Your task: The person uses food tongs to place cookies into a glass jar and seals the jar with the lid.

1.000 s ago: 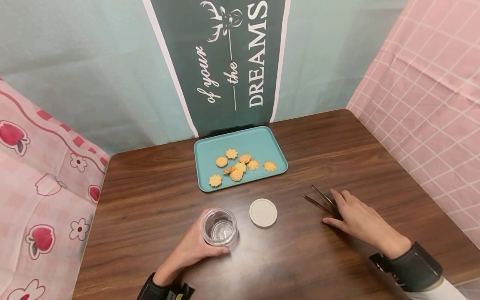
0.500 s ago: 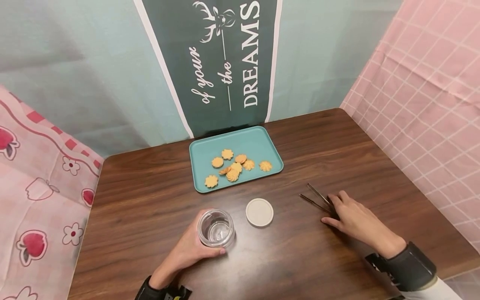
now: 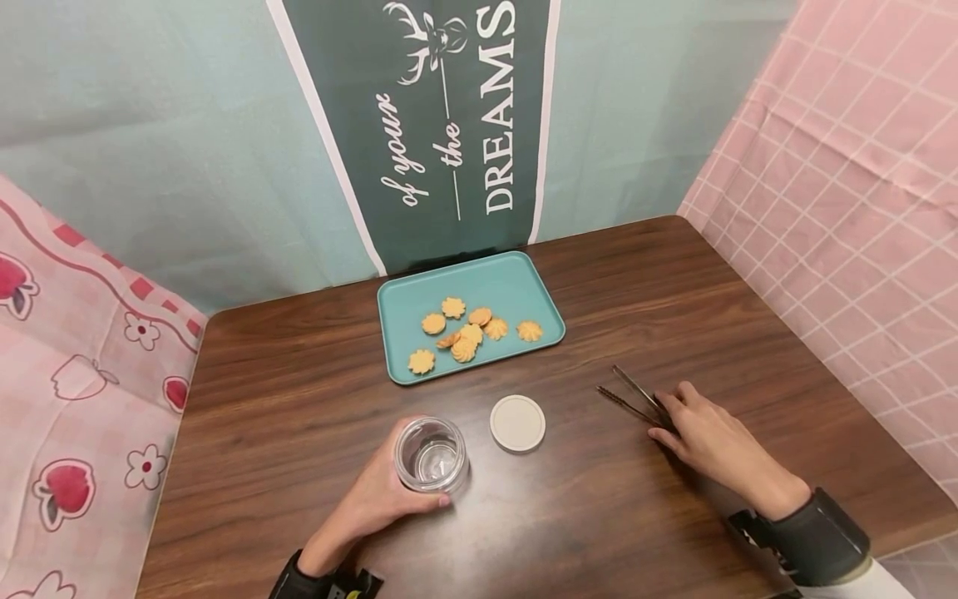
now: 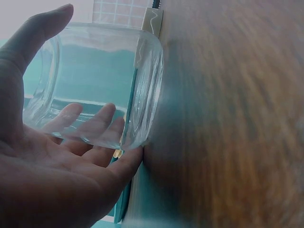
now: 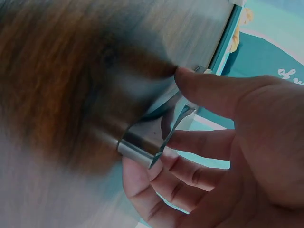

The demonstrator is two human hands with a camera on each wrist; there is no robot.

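Note:
My left hand (image 3: 377, 497) grips an empty clear glass jar (image 3: 432, 455) that stands upright on the wooden table (image 3: 299, 399); the left wrist view shows the fingers (image 4: 90, 118) curled round the jar (image 4: 99, 80). My right hand (image 3: 696, 431) lies on the handle end of metal tongs (image 3: 630, 395) on the table to the right. In the right wrist view the thumb (image 5: 213, 90) presses on top of the tongs (image 5: 152, 140) while the fingers curl beneath. A round white lid (image 3: 517, 423) lies flat between both hands.
A teal tray (image 3: 516, 287) with several flower-shaped cookies (image 3: 464, 334) sits at the back of the table, against a wall banner. Pink cloth hangs at the left and right sides of the table.
My right hand has gone from lying flat over the tongs to closing its thumb and fingers round the handle. The left hand and jar have stayed put.

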